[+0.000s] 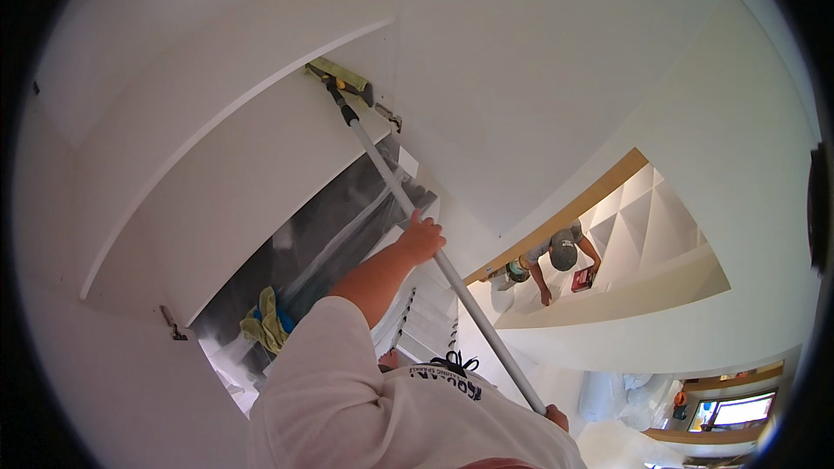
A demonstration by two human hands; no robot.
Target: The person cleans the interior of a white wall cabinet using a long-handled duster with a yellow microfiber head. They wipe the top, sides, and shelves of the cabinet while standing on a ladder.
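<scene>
My left hand [422, 241] is wrapped around the middle of a grey metal extension pole [482, 322]. At the pole's lower end, beside my white shirt, my right hand [557, 417] grips it too. The far end carries a flat mop head [341, 78] with a yellow-green cloth pad. This head lies inside a white cabinet [280, 137], close to its inner corner, below a shelf edge [215, 120]. A metal hinge [389, 117] sits on the cabinet side near the pad. The contact between pad and surface is hard to make out.
Clear plastic sheeting [313, 234] covers a dark surface below the cabinet. A crumpled yellow-green cloth [264, 322] and something blue lie on it. Another hinge [172, 324] juts out at left. Through a wood-edged opening, another person [561, 251] bends beside a red box [583, 279].
</scene>
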